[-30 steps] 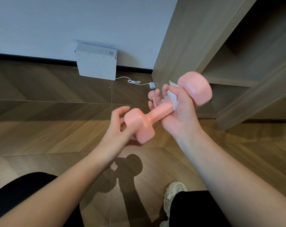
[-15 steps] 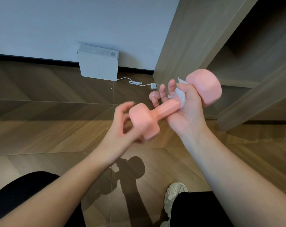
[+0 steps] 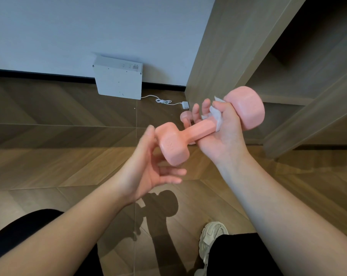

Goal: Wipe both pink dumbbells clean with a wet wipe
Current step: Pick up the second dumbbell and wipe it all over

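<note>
My right hand (image 3: 224,136) holds a pink dumbbell (image 3: 200,130) in the air, wrapped around its bar close to the far head. A white wet wipe (image 3: 216,116) is pressed between that hand and the bar. The dumbbell tilts, with its near head low on the left and its far head high on the right. My left hand (image 3: 148,170) is just below and left of the near head with its fingers spread, and only one fingertip touches the head's side. A second pink dumbbell (image 3: 185,116) lies on the floor behind, mostly hidden.
The floor is wooden. A white box (image 3: 119,78) leans on the wall, with a white cable and plug (image 3: 185,104) running from it. A wooden cabinet with open shelves (image 3: 288,80) stands at the right. My legs and a pale shoe (image 3: 210,242) are below.
The dumbbell and my right hand have shifted right and a little up. My left hand has let go of the near head and dropped under it with its fingers spread.
</note>
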Demonstrator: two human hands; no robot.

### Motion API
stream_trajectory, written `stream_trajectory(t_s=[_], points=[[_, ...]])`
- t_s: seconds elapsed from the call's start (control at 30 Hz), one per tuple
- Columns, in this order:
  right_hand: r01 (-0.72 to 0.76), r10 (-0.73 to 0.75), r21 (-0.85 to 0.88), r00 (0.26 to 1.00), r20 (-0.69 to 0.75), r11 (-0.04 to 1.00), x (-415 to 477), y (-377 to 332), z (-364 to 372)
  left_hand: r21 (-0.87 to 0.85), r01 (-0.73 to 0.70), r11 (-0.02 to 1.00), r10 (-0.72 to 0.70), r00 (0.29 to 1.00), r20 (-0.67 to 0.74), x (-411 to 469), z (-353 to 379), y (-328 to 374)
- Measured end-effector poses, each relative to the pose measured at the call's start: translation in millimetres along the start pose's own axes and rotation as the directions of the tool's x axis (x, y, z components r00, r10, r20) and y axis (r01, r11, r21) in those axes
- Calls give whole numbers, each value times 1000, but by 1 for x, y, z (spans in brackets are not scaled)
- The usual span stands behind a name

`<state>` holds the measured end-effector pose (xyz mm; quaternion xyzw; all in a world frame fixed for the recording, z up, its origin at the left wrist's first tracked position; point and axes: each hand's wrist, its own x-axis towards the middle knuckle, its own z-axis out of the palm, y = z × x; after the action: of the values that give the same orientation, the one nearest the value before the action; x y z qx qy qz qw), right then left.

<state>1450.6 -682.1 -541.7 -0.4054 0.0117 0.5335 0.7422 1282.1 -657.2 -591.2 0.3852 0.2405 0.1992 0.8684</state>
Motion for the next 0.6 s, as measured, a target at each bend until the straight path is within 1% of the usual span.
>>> stream_trajectory(t_s=[0.03, 0.07, 0.1, 0.2, 0.23, 0.27, 0.3, 0.33, 0.37, 0.4, 0.43, 0.47, 0.5, 0.6], points=[[10, -10, -15, 1000, -3, 1000, 0, 0, 0, -100, 130, 986, -129, 991, 23, 0, 2, 3], [7, -7, -20, 1000, -2, 1000, -1, 0, -1, -118, 177, 977, -174, 984, 28, 2, 1, 4], [-3, 3, -16, 1000, 5, 1000, -1, 1, -1, -110, 174, 978, -173, 985, 18, 4, -1, 6], [-25, 25, 3, 1000, -9, 1000, 0, 0, -3, -49, 78, 996, -79, 997, -12, 3, -3, 5], [-28, 28, 4, 999, -23, 1000, 0, -1, -4, -2, 28, 1000, -28, 999, -25, 2, -2, 4], [-28, 28, 4, 999, -42, 1000, 1, -3, -4, 77, -51, 996, 53, 998, -35, 2, -2, 1], [-29, 29, 3, 998, -57, 1000, 1, -4, -5, 205, -165, 965, 175, 984, -30, 1, -2, -1], [-29, 29, 3, 997, -73, 1000, 2, -5, -6, 387, -307, 870, 330, 944, 6, 1, -3, -3], [-27, 27, 4, 996, -88, 1000, 2, -5, -6, 581, -435, 688, 477, 874, 90, 1, -5, -5], [-25, 26, 6, 995, -96, 1000, 2, -5, -7, 721, -515, 463, 566, 798, 206, 1, -6, -6], [-23, 23, 5, 995, -101, 1000, 2, -5, -7, 790, -551, 269, 614, 730, 301, 2, -6, -8], [-22, 22, 2, 995, -101, 1000, 1, -5, -7, 817, -553, 161, 631, 694, 346, 2, -6, -8], [-23, 23, -1, 995, -97, 1000, 1, -4, -7, 831, -542, 129, 640, 685, 348, 2, -4, -7], [-21, 20, -16, 998, -61, 1000, -2, 0, -3, 840, -523, 148, 664, 682, 307, 0, -2, -6]])
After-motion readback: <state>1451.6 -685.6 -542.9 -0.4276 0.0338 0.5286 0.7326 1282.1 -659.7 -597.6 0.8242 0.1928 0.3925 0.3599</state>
